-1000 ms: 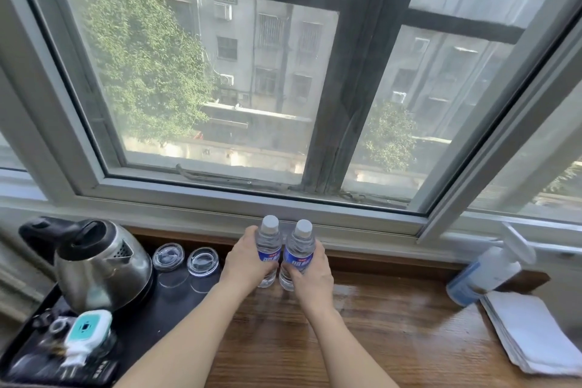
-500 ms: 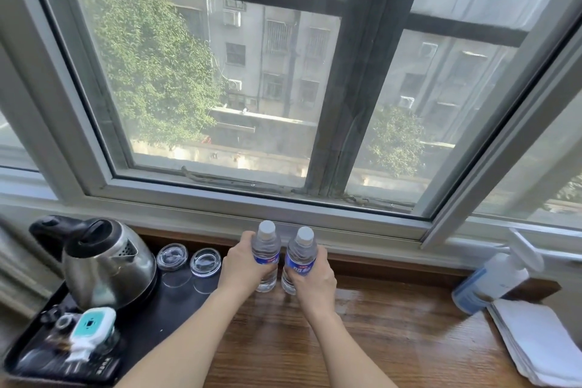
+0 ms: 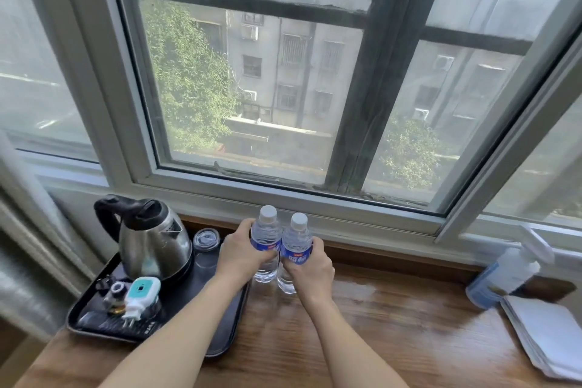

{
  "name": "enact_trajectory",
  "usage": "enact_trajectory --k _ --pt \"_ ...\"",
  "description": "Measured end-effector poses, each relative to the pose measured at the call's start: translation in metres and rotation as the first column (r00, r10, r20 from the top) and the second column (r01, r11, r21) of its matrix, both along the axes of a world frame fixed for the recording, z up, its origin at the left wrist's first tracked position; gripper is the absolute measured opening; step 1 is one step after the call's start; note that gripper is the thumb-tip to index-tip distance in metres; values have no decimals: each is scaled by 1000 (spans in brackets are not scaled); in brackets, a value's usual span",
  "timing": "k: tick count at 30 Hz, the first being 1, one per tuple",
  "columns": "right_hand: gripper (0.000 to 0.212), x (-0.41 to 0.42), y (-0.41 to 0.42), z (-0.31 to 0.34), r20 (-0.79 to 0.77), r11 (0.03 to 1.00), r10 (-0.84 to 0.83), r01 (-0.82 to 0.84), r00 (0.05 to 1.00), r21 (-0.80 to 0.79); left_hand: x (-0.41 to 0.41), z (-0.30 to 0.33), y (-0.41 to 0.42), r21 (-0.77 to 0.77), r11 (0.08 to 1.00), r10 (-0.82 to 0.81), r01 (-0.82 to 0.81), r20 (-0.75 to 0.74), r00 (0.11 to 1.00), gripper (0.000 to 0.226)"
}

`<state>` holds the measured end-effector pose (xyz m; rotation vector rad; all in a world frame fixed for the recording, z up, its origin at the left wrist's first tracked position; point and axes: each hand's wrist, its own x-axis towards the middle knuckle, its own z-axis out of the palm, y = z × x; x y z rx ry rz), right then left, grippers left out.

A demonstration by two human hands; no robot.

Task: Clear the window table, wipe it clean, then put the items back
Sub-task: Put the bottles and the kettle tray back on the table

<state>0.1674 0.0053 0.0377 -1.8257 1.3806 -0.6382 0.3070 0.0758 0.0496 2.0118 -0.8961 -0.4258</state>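
glossy wooden table under window

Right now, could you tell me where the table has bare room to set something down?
The widest free patch is bare wood between the right bottle and the spray bottle with its folded cloth. Another lies along the near edge, between the forearms. The black tray is crowded with the kettle, a glass and small items.
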Motion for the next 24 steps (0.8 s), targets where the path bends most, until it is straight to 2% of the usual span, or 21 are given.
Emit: enact_trajectory --k 9,17,24 --pt "51 43 73 23 63 1000 -13 14 998 -16 51 22 67 -25 999 -27 28 19 999 58" --pt "48 73 130 10 24 1000 1 0 1000 -17 87 10 120 56 997 -57 53 71 996 62" --pt "46 85 153 -6 -6 1000 -19 19 1000 0 96 -6 144 65 993 -101 99 21 995 57"
